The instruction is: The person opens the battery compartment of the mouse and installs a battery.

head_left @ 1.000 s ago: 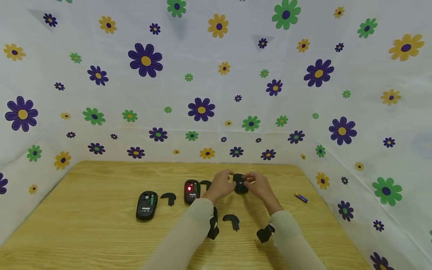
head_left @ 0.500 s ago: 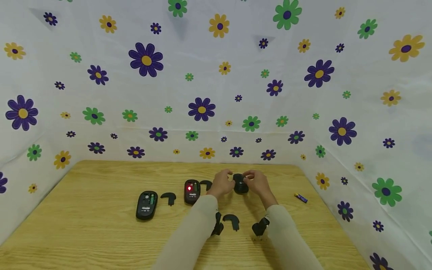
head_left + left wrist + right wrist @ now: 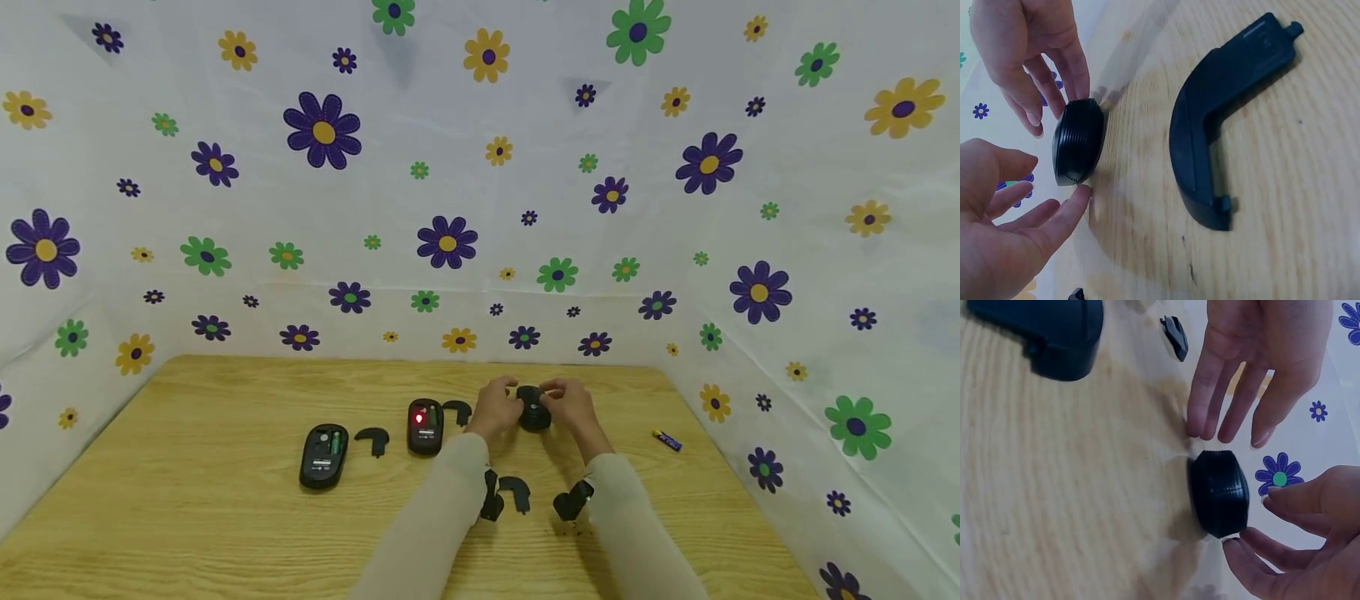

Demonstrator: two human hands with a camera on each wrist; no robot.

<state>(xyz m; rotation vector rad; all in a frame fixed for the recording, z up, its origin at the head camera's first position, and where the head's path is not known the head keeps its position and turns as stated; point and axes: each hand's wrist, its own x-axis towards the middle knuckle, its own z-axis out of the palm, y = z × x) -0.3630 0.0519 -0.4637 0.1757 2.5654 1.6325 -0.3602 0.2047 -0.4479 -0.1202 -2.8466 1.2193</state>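
A black computer mouse point(image 3: 534, 410) lies on the wooden table between the two hands, a small pale mark on its top. My left hand point(image 3: 495, 408) is at its left side, fingers loosely spread and not wrapped round it. On the other side my right hand point(image 3: 572, 408) has its fingers loosely bent, tips right at the mouse's edge. In the left wrist view, fingertips of both hands come right up to the ends of the mouse point(image 3: 1079, 142). Nearer the wrists lies a curved black battery cover point(image 3: 517, 493).
Two other mice lie upturned on the left, one point(image 3: 324, 457) with a green battery showing, another point(image 3: 425, 429) with a lit red light. Beside them are two more battery covers point(image 3: 373, 441) point(image 3: 457, 412). A loose blue-and-yellow battery point(image 3: 667, 440) lies on the right. A flowered cloth point(image 3: 450, 167) surrounds the table.
Both wrists have drawn slightly inward toward each other, and the left sleeve no longer overlaps the lit mouse. The fingers have eased a little at the mouse's sides; the mouse stays in place.
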